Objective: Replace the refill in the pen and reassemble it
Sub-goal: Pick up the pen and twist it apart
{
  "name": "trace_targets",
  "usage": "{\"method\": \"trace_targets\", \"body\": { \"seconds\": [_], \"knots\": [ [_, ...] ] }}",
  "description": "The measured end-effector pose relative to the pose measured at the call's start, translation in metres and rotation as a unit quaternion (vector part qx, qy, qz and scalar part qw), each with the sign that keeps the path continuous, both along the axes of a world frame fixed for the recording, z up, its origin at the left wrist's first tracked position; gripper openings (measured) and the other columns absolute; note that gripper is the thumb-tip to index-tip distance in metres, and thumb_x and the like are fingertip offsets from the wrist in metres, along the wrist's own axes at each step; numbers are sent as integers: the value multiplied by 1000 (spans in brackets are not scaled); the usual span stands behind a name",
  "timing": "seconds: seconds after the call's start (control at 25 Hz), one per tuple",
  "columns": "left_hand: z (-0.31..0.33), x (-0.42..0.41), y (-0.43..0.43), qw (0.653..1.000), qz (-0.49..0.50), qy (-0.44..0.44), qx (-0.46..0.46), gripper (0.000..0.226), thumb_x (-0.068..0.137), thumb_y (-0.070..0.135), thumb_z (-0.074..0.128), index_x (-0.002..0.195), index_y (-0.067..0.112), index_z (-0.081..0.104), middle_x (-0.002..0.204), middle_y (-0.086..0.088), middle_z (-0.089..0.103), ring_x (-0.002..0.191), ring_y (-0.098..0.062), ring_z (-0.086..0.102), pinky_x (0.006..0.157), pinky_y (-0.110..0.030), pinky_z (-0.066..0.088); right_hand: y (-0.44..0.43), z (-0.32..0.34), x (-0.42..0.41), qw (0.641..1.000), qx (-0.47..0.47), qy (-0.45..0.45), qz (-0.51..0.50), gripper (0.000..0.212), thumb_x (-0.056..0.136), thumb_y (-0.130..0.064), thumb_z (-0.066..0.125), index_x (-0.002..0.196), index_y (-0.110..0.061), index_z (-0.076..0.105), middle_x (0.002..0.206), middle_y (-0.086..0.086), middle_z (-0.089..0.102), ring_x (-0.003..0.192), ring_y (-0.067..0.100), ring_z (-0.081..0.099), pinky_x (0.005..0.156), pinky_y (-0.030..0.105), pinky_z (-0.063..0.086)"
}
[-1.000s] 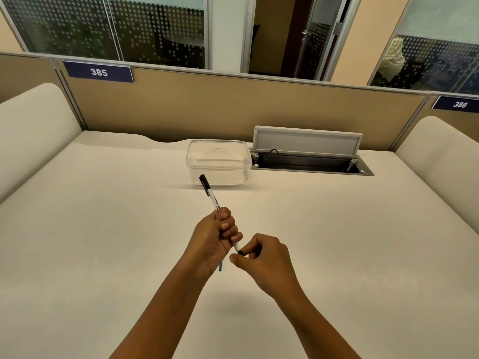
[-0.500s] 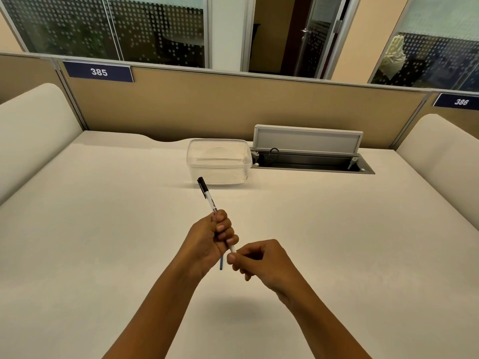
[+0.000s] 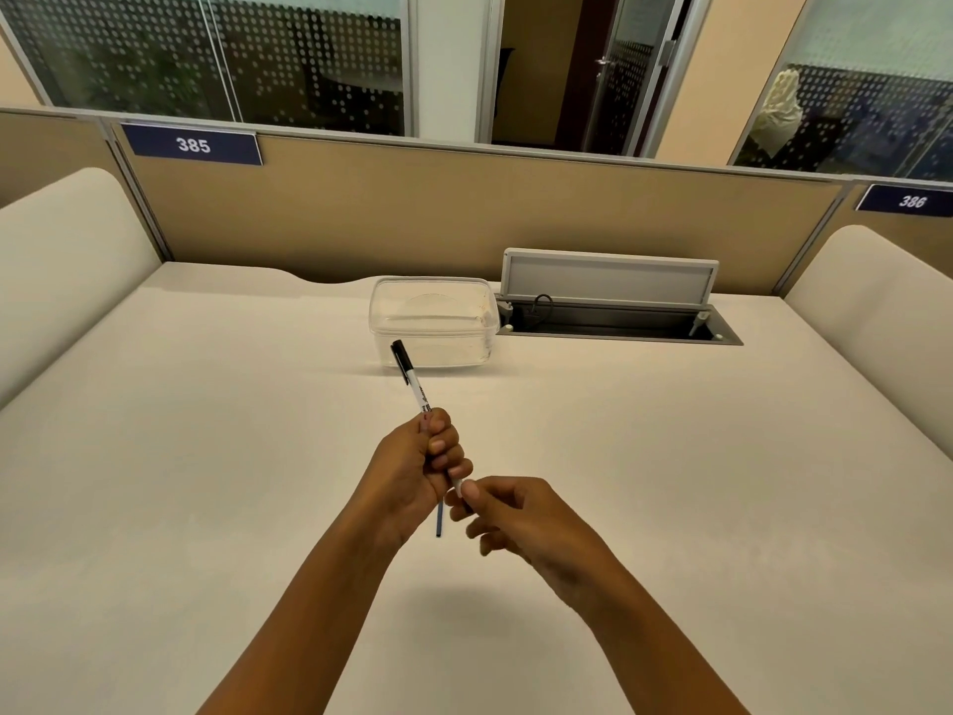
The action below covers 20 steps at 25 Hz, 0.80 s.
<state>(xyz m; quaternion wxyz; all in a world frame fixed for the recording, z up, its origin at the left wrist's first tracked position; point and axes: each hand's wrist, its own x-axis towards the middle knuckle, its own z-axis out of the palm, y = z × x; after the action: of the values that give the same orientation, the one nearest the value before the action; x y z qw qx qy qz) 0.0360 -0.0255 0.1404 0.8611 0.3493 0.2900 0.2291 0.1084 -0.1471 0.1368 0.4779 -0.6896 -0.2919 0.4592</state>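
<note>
We see a wide cream surface [image 3: 206,482] filling most of the view, tan partition [image 3: 464,214] along its far edge at 12 o'clock. A cable tray [image 3: 619,325] with its lid flipped up is sunk into the surface at about 1 o'clock. Just left of it sits a clear plastic container [image 3: 433,322], lid on, nothing we can make out inside.

Both forearms come in from 6 o'clock and meet mid-frame, above the surface. Left hand [image 3: 412,472] is a fist, fingers [image 3: 443,448] clamped round the pen [image 3: 412,384] barrel; the black capped end points to 11 o'clock, overlapping the container's near wall in view. A thin blue refill [image 3: 439,518] hangs down below the left fist toward 6 o'clock; we cannot tell how it is gripped.

Right hand [image 3: 521,518] sits just right of the left, touching at the pen's lower end. Its thumb and forefinger are pinched on the barrel's white tip at roughly 5 o'clock from the fist; the other fingers are curled. Whatever small part is in the pinch is hidden.
</note>
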Motion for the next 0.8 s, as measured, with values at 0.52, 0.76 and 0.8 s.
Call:
{"method": "trace_targets", "body": {
  "seconds": [0.52,0.76,0.8],
  "knots": [
    [-6,4,-11,1000,3,22,-3,37,86,-6,17,58,14,33,42,5,30,36,-8,23,41,-20,28,1,0,1,991,-51,-95,-74,22,61,-22,86,50,-20,67,50,-8,62,48,6,51,52,23,41],
    [-1,4,-9,999,-3,28,23,37,86,-5,18,59,14,33,43,5,30,37,-8,23,42,-20,27,2,-1,2,996,-37,-79,-34,21,69,-31,81,73,-15,68,68,-3,66,61,9,57,60,24,46],
    [-1,3,-8,999,-4,29,26,36,86,-6,18,59,14,33,43,5,30,38,-8,23,43,-21,27,1,-1,5,999,-26,-38,-3,23,75,-33,75,85,-13,70,75,-2,68,65,8,60,63,23,49]
  ]
}}
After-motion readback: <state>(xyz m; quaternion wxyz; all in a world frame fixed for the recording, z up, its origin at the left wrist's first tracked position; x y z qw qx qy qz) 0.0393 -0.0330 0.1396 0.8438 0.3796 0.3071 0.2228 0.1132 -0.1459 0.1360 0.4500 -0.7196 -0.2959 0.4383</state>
